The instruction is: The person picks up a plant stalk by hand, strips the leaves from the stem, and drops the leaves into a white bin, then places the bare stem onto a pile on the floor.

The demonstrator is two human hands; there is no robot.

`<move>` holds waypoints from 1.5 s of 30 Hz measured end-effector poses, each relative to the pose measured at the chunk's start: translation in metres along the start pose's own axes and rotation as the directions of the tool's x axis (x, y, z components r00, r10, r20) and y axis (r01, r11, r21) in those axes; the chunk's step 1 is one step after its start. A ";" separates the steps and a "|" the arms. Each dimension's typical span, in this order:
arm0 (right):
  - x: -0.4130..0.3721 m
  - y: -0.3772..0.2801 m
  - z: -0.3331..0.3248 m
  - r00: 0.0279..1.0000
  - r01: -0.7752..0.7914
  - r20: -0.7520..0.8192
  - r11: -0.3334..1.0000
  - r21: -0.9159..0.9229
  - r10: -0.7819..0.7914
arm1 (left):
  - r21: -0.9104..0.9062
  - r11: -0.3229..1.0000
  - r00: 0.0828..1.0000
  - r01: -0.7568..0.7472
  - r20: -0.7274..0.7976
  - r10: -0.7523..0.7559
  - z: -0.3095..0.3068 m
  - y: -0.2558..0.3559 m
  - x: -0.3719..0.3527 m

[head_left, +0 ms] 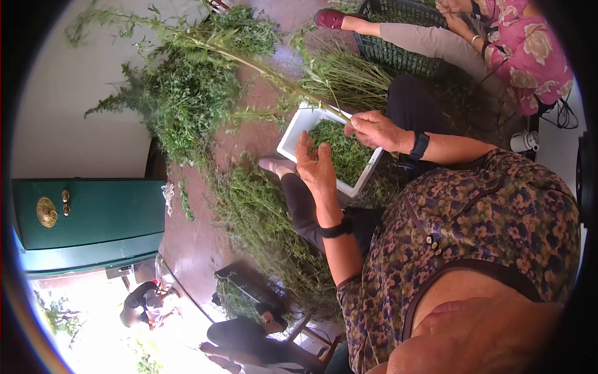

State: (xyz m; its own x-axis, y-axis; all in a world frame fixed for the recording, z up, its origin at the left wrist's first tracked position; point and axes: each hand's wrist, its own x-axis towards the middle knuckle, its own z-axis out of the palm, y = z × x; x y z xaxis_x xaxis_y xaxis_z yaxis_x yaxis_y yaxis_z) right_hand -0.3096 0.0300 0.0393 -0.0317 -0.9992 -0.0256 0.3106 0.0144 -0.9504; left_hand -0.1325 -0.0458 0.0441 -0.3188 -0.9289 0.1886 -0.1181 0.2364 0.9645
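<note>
My right hand [378, 131] is closed round the lower end of a long leafy plant stalk [261, 68], which stretches up and left over the floor, its feathery tip near the wall. My left hand [316, 165] is open, fingers apart and thumb out, just below the stalk's lower end and apart from it. Both hands are above a white rectangular tub [288, 144] that holds loose green leaves [342, 149]. The hands and stalk cover parts of the tub's rim. Each wrist wears a black band.
Heaped leafy stalks [187, 93] lie along the wall, with more stalks [268, 212] beside my leg and a stripped-looking bundle [349, 75] beyond the tub. A seated co-worker [523, 50] is beside a dark crate [405, 53]. A green door [99, 215] stands left; other people sit near the doorway.
</note>
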 end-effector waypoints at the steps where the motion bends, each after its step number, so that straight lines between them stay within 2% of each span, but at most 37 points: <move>1: -0.002 0.003 0.000 0.999 -0.030 0.013 0.999 0.028 0.030 | -0.067 0.997 1.000 -0.031 0.005 0.031 0.002 0.003 0.001; 3: -0.004 0.004 0.003 0.999 -0.036 0.024 0.998 0.055 0.034 | -0.195 0.977 0.996 -0.087 0.007 0.091 0.007 0.013 0.001; 6: -0.006 0.005 0.005 0.999 -0.033 0.037 0.996 0.082 0.030 | -0.175 0.977 0.992 -0.124 -0.008 0.124 0.007 0.035 0.000; 9: -0.010 -0.002 0.009 0.998 -0.050 0.049 0.995 0.088 0.046 | -0.145 0.929 0.936 -0.341 -0.147 0.321 0.017 0.051 0.000; 13: -0.017 -0.001 0.017 0.990 -0.097 0.114 0.989 0.109 0.085 | 0.052 0.935 0.930 -0.350 -0.102 0.354 0.019 0.042 0.003; 15: -0.018 0.000 0.022 0.989 -0.098 0.126 0.988 0.121 0.083 | 0.157 0.897 0.895 -0.412 -0.115 0.431 0.023 0.039 0.007; 18: -0.018 0.000 0.022 0.988 -0.086 0.136 0.990 0.109 0.071 | 0.281 0.910 0.926 -0.305 -0.137 0.353 0.023 0.057 0.001; 22: -0.019 0.000 0.023 0.988 -0.071 0.144 0.991 0.112 0.054 | 0.421 0.840 0.900 -0.342 -0.109 0.421 0.020 0.062 0.000; 27: -0.018 0.000 0.029 0.997 0.039 0.069 0.999 -0.034 -0.036 | 0.553 0.742 0.856 -0.378 -0.097 0.508 0.024 0.069 -0.003; 30: -0.017 0.004 0.034 0.990 0.134 -0.007 0.971 -0.199 -0.138 | 0.487 0.787 0.866 -0.379 -0.113 0.487 0.029 0.068 -0.003; 33: -0.014 0.018 0.033 0.965 0.199 -0.081 0.898 -0.393 -0.249 | 0.731 0.569 0.801 -0.377 -0.051 0.596 0.035 0.067 -0.004; 36: -0.013 0.021 0.036 0.921 0.256 -0.127 0.816 -0.518 -0.369 | 0.737 0.545 0.801 -0.399 -0.009 0.598 0.037 0.063 -0.004; 37: -0.012 0.020 0.037 0.902 0.275 -0.138 0.790 -0.548 -0.409 | 0.711 0.526 0.776 -0.467 0.044 0.629 0.041 0.062 -0.007; 40: 0.008 0.023 0.023 0.898 0.285 -0.166 0.825 -0.488 -0.408 | 0.606 0.453 0.673 -0.654 0.194 0.713 0.059 0.060 -0.025; 41: 0.013 0.015 0.022 0.918 0.284 -0.166 0.891 -0.355 -0.359 | 0.594 0.510 0.706 -0.622 0.145 0.693 0.054 0.061 -0.025; 42: 0.012 0.007 0.019 0.952 0.221 -0.140 0.925 -0.308 -0.274 | 0.577 0.565 0.737 -0.590 0.097 0.669 0.047 0.062 -0.025; 44: 0.008 -0.006 0.014 0.992 0.080 -0.076 0.971 -0.226 -0.099 | 0.688 0.692 0.902 -0.220 -0.127 0.412 0.033 0.042 -0.019; 45: 0.006 -0.007 0.016 0.991 0.090 -0.088 0.987 -0.134 -0.103 | 0.756 0.639 0.954 -0.141 -0.070 0.293 0.020 0.044 -0.015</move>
State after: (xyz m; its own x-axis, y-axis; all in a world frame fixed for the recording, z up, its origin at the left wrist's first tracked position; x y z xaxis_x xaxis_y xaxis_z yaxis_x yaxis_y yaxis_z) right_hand -0.2966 0.0238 0.0510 -0.1470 -0.9881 0.0451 0.1763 -0.0710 -0.9818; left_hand -0.1517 -0.0161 0.0804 -0.2731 -0.8364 0.4753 -0.7415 0.4978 0.4498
